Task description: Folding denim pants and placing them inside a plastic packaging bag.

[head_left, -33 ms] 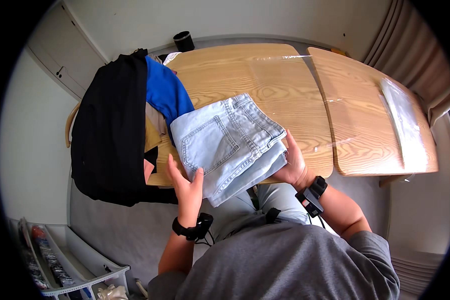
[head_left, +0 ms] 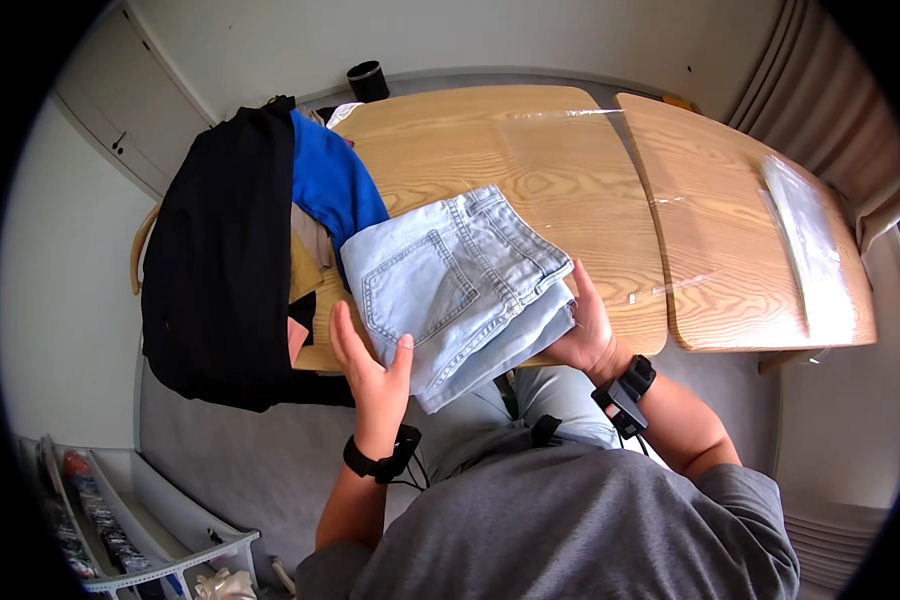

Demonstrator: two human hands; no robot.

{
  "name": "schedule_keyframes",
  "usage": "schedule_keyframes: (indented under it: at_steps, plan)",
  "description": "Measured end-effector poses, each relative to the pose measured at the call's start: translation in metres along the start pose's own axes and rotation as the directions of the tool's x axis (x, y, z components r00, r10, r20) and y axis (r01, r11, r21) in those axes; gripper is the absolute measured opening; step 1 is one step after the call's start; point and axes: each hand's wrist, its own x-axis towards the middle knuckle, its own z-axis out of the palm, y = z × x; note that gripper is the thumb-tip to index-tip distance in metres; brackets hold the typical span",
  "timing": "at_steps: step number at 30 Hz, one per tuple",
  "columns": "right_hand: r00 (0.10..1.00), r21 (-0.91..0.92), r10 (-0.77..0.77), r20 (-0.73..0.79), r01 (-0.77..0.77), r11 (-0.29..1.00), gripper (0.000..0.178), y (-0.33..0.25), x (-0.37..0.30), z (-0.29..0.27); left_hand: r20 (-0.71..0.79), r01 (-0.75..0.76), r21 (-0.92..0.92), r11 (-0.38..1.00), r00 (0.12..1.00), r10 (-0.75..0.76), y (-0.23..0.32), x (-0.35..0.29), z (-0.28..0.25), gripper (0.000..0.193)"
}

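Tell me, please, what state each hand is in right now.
Left hand: open, at the folded denim.
Right hand: at its right edge, fingers partly hidden; grip cannot be told.

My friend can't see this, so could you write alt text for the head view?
A folded pale-blue denim garment overhangs the near edge of a wooden table, between a person's open left hand and right hand. Black and blue clothes lie at left.

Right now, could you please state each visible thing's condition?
Denim garment: folded, pocket side up
Left hand: open, at the denim garment's left
Right hand: at the denim garment's right, partly hidden
Black garment: draped
Curtain: gathered in folds
Black bin: upright
Clear plastic: lying flat
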Motion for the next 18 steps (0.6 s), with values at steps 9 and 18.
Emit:
schedule_keyframes:
  at_steps: [9, 18]
  plan:
    - [0.97, -0.455, -0.128, 0.206, 0.211, 0.865, 0.073, 0.052, -0.022, -0.018, 0.766, -0.63, 0.217, 0.745, 0.583, 0.271, 0.053, -0.001, 0.019, 0.086]
    - [0.932, -0.511, -0.362, -0.029, 0.298, 0.806, 0.049, 0.072, 0.009, 0.017, 0.757, -0.746, 0.35, 0.567, 0.582, 0.297, 0.044, -0.025, 0.03, 0.084]
